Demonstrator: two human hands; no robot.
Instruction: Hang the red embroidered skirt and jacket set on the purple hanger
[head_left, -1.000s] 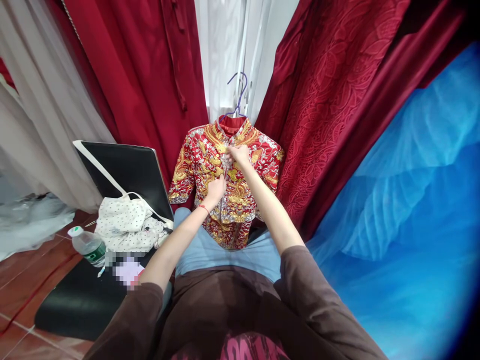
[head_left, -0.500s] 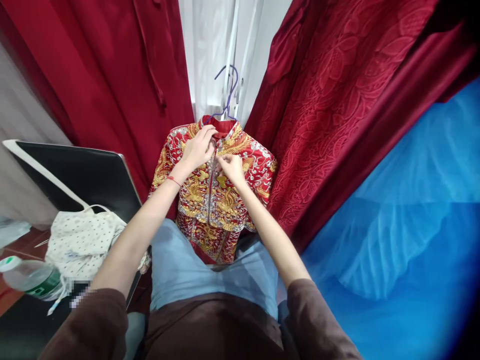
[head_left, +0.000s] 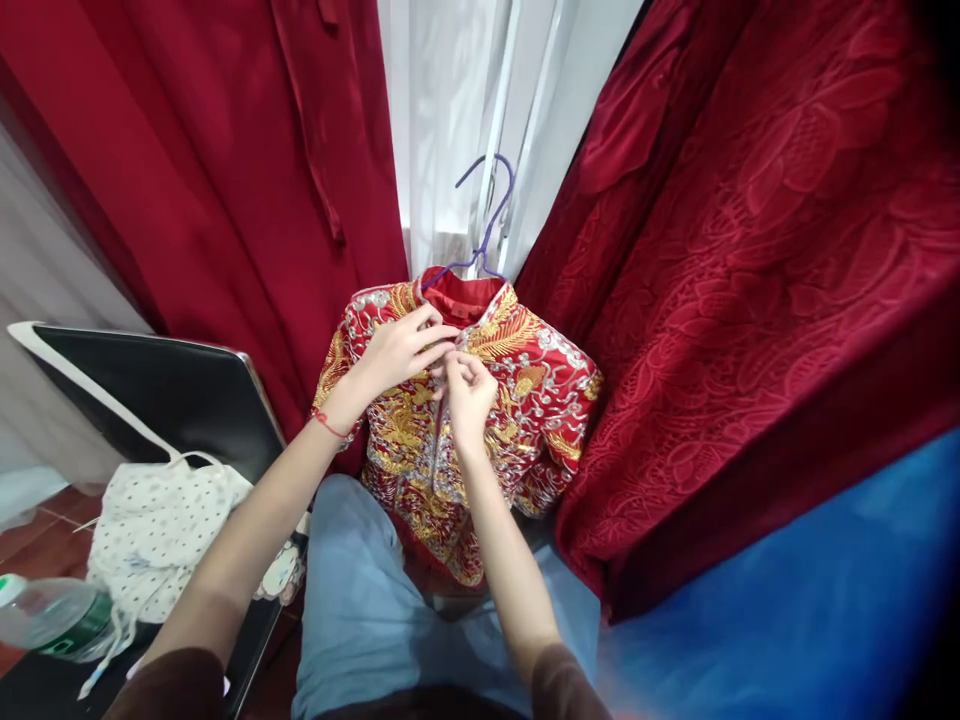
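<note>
A red jacket with dense gold and silver embroidery hangs in front of my knees on a purple hanger. At its front opening, just below the stand-up collar, my left hand pinches the edge, fingers pointing right. My right hand meets it there with thumb and forefinger closed on the same edge. The fingertips of both hands nearly touch, and whatever small fastening lies between them is hidden. Lower down, the front seam runs between the embroidered panels.
Dark red curtains flank a white door or window frame. On the left, a black chair carries a white dotted cloth bag and a plastic bottle. Blue fabric spreads at lower right.
The view has shifted, so the jacket appears lower, larger and further right. My right hand has come up against my left fingertips at the jacket's front, below the collar.
</note>
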